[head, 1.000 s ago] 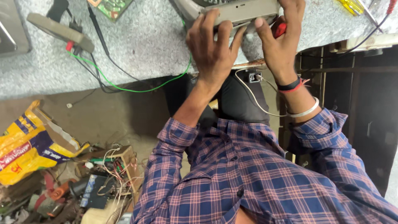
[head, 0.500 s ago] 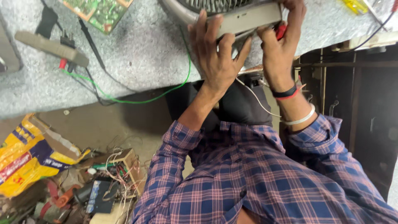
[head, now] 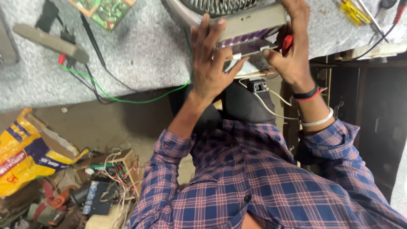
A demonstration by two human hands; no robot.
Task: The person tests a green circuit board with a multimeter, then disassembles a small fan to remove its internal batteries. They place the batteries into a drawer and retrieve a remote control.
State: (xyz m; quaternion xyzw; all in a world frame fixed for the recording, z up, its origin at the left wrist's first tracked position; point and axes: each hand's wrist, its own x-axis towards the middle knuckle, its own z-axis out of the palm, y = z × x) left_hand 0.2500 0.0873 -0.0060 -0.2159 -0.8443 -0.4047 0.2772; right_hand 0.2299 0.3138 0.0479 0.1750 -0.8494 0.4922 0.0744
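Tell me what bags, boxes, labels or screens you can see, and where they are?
Yellow bag: crumpled on the floor at the left, yellow with dark blue and red patches.
Cardboard box: small, brown, open, on the floor beside the bag, stuffed with wires.
Circuit board: green, flat, on the grey bench at the top left.
No screens or signs show.

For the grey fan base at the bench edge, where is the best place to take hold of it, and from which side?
Grip the grey fan base by its flat front panel, coming from the bench-edge side nearest the person. That long, straight face overhangs toward them and gives fingers a broad surface, as the left hand shows, spread across it. The right hand pinches a red-handled tool at the right end, so that end is probably best avoided.
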